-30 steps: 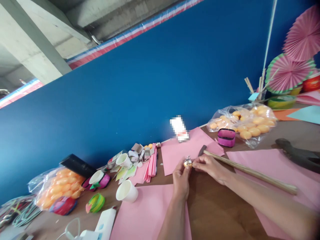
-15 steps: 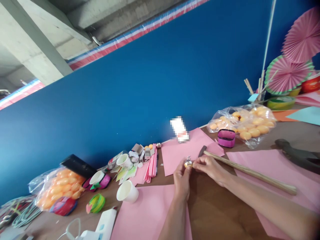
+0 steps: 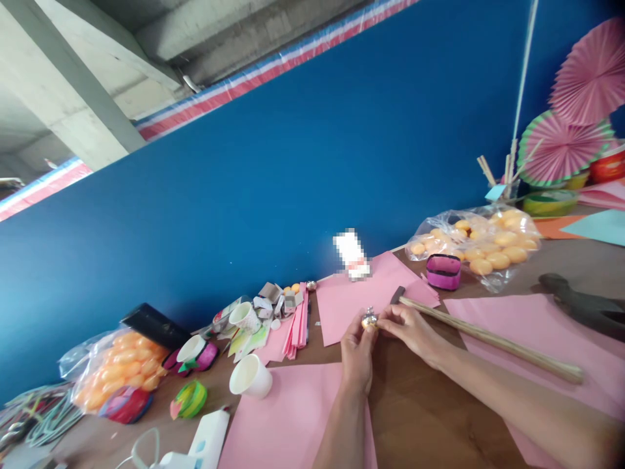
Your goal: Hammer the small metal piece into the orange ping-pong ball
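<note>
A small shiny silver-and-gold round ornament [image 3: 370, 318] with a knobbed top is pinched between the thumb and fingers of my left hand [image 3: 357, 355]. My right hand [image 3: 407, 329] is closed at the ornament's right side, thumb and fingertips pressed together against it. Whether a tiny part sits between those fingertips is too small to make out. Beyond the hands lies pink paper [image 3: 351, 306]. Just right of my right hand, a hammer [image 3: 488, 335] with a wooden handle rests across the table and more pink paper.
A white paper cup [image 3: 250, 376] stands left of my hands, near a white power strip [image 3: 208, 440]. Bags of orange balls lie at the left [image 3: 124, 368] and right [image 3: 502, 244]. A purple ring-shaped piece [image 3: 443, 271] and a dark tool [image 3: 581, 306] are on the right.
The whole view has shifted slightly. Both hands keep almost the same place and grip around the ornament.
</note>
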The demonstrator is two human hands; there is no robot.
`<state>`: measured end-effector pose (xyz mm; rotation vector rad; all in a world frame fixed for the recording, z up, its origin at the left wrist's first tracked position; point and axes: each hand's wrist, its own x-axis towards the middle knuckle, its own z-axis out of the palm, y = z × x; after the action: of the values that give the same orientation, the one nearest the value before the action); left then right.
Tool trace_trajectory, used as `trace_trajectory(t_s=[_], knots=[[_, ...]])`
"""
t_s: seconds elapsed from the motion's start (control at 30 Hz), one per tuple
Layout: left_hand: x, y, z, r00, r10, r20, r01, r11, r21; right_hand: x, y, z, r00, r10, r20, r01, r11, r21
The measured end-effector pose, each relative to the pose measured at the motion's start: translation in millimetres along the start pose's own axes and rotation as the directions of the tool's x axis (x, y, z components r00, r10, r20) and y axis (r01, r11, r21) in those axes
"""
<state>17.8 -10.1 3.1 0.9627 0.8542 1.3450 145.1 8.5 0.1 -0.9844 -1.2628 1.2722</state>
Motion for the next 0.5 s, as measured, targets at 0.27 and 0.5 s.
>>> trace_trajectory(t_s=[0.27,0.5], knots=[[-1.5,0.7,-0.3,1.0,-0.003,0.016,0.004,0.999,-0.04,-0.2,-3.1,-0.2,0.996,-0.093,0.013,0.093,0.99,-0.101],[0.0,-1.2,-0.3,1.0,0.011,-0.02,-0.012,0.998,-0.062,-4.1,-4.8,2.2,0.977,-0.215,-0.001,0.207,0.943,-0.261]])
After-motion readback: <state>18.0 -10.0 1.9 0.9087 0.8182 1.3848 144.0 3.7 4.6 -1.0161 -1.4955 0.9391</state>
